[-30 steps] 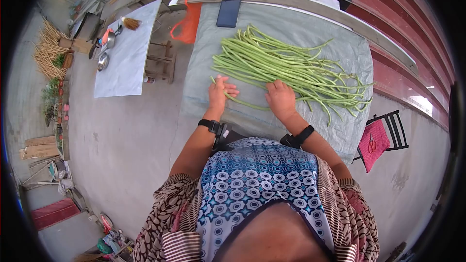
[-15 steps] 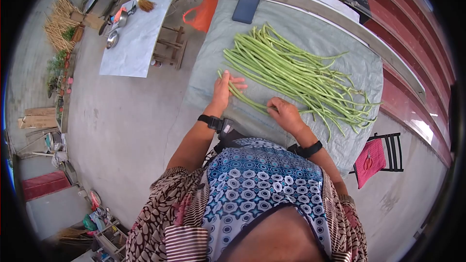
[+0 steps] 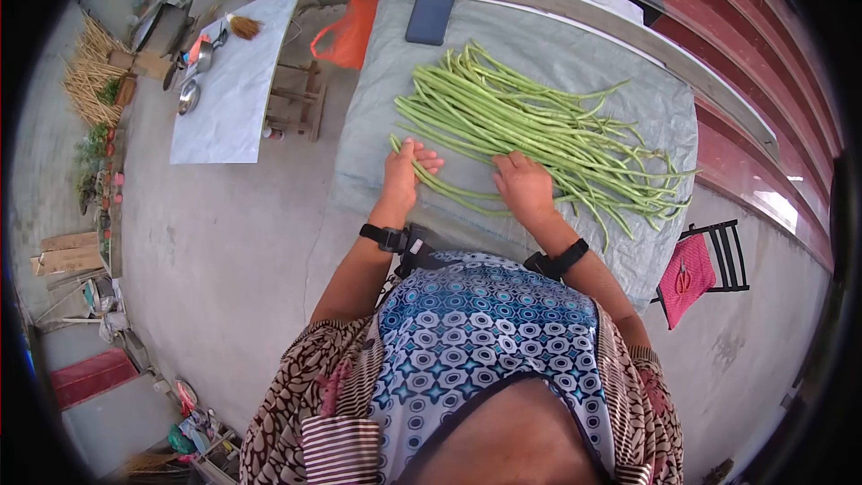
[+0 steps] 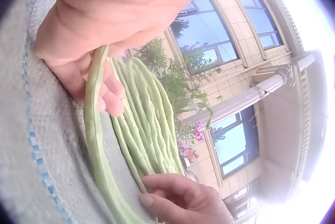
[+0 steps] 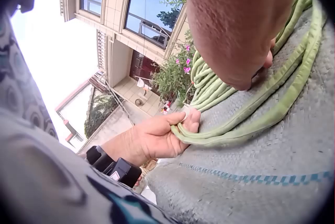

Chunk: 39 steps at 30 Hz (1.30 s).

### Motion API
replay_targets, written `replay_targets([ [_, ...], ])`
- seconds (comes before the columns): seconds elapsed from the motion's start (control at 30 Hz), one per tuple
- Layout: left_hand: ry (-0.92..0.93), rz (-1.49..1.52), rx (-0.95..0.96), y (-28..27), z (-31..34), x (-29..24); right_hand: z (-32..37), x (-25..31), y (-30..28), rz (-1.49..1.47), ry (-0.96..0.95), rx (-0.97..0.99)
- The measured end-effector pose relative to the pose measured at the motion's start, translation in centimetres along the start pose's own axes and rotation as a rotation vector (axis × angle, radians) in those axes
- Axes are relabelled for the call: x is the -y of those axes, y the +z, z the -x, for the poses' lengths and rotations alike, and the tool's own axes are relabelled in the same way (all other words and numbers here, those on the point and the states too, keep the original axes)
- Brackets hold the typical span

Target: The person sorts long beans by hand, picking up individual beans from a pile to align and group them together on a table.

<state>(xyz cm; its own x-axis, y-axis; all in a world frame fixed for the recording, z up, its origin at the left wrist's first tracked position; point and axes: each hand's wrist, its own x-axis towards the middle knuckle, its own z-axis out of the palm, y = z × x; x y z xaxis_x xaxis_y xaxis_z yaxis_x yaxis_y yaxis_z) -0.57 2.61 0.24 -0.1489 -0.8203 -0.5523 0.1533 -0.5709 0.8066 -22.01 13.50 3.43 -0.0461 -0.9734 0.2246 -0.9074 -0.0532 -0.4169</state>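
On the desk (image 3: 377,108), beans (image 3: 449,190) are being gathered: ends pinched at 9 o'clock by the left hand (image 3: 401,175), right hand's (image 3: 523,184) grip cannot be told; aligning is likely needed next.

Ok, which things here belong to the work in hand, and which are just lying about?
In the work: left hand, gripping the loose beans; right hand, resting on them; bean pile; grey woven cloth underneath.
Lying about: black phone; orange bag; side table with bowls; chair with pink cloth.
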Motion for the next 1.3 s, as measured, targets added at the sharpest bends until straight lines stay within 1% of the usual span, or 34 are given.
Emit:
replay_targets([
  [0.07, -0.035, 0.005, -0.022, 0.5, 0.2, -0.4, -0.3, 0.0, 1.5, 0.130, 0.060, 0.085],
  [0.17, -0.065, 0.030, -0.019, 1.0, 0.6, -0.8, -0.8, 0.3, 1.3, 0.009, 0.067, -0.022],
  [0.27, -0.082, 0.139, -0.012, 0.7, 1.2, -0.7, -0.9, 1.4, -1.1, -0.140, -0.064, -0.104],
  [0.37, -0.076, 0.262, 0.000, 0.6, 1.4, -0.8, -0.4, 0.9, -1.2, -0.280, -0.149, 0.000],
  [0.43, -0.060, 0.341, 0.002, 0.5, 1.0, -0.5, 0.1, 0.6, -0.4, -0.316, -0.124, 0.105],
  [0.47, -0.082, 0.366, -0.020, 0.4, 0.8, -0.3, 0.2, 0.5, -0.1, -0.333, -0.111, 0.157],
  [0.53, -0.130, 0.412, -0.064, 0.2, 0.8, -0.2, 0.2, 0.7, -0.1, -0.296, -0.135, 0.224],
  [0.57, -0.132, 0.423, -0.007, -0.4, 0.3, 0.3, 0.2, 0.9, -0.1, -0.277, -0.145, 0.258],
  [0.63, -0.132, 0.443, 0.110, -1.5, -0.7, 1.0, -0.4, 1.8, -0.3, -0.289, -0.122, 0.095],
  [0.67, -0.128, 0.438, 0.105, -1.7, -1.1, 1.6, -0.7, 2.2, -0.3, -0.295, -0.112, 0.013],
  [0.73, -0.117, 0.427, 0.094, -0.9, -0.3, 0.7, -1.5, 2.3, 0.5, -0.158, -0.135, -0.063],
  [0.77, -0.124, 0.416, 0.045, -0.4, 0.0, 0.2, -1.9, 2.2, 1.0, -0.090, -0.147, -0.104],
  [0.83, -0.135, 0.393, -0.050, 0.9, 1.0, -1.2, -2.5, 2.2, 2.0, 0.003, -0.119, -0.100],
  [0.87, -0.117, 0.351, -0.039, 1.0, 0.9, -1.3, -2.7, 2.2, 2.4, 0.049, -0.105, -0.097],
  [0.97, -0.077, 0.260, -0.011, 1.2, 0.8, -1.8, -3.5, 2.8, 2.8, 0.171, 0.035, 0.006],
  [1.07, -0.078, 0.246, 0.000, 1.4, 1.3, -2.3, -4.0, 2.6, 3.5, 0.171, 0.061, 0.008],
  [1.17, -0.084, 0.262, 0.008, 1.5, 1.4, -2.5, -3.8, 3.2, 3.3, 0.197, -0.066, -0.157],
  [1.27, -0.106, 0.301, 0.035, 1.1, 1.2, -2.4, -3.4, 2.6, 4.2, 0.196, 0.028, -0.005],
  [1.3, -0.120, 0.325, 0.027, 1.0, 1.2, -2.4, -3.4, 2.7, 4.2, 0.173, 0.070, 0.000],
])
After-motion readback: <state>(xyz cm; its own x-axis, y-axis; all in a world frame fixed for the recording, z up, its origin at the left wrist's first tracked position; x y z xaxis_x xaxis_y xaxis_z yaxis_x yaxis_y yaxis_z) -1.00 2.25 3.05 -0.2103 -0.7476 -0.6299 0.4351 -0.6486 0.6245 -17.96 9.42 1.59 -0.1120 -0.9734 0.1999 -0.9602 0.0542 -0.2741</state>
